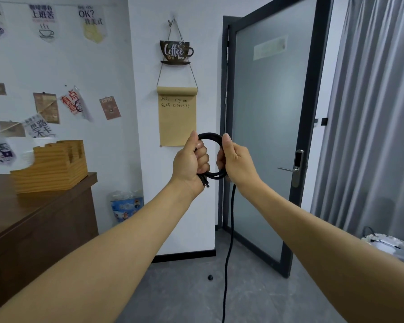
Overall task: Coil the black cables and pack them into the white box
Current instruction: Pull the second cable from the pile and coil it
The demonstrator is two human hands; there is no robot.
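Both bare arms reach forward at chest height, and between them hangs a coiled black braided cable (210, 157), wound into a small upright ring of several turns. The left hand (191, 160) has its grip clamped on the left side of the ring, fingers curled right round the bundled strands and thumb pointing up along the outer edge; a short black connector end pokes out just below this fist. The right hand (234, 162) has its grip closed on the right side of the ring, fingers wrapped round the loops from behind and thumb raised against the top of the arc. From under the right hand the uncoiled length of the same cable drops straight down to the grey floor (184, 290) and runs out of the bottom edge of the view. A small dark round object (210, 277) lies on the floor near the hanging length; what it is cannot be told. Behind the hands are a white wall with a kraft paper scroll (177, 117) and a frosted glass door in a dark frame (271, 136), standing ajar. A dark brown wooden table (33, 220) at the left carries a light wooden stepped organiser (50, 169).
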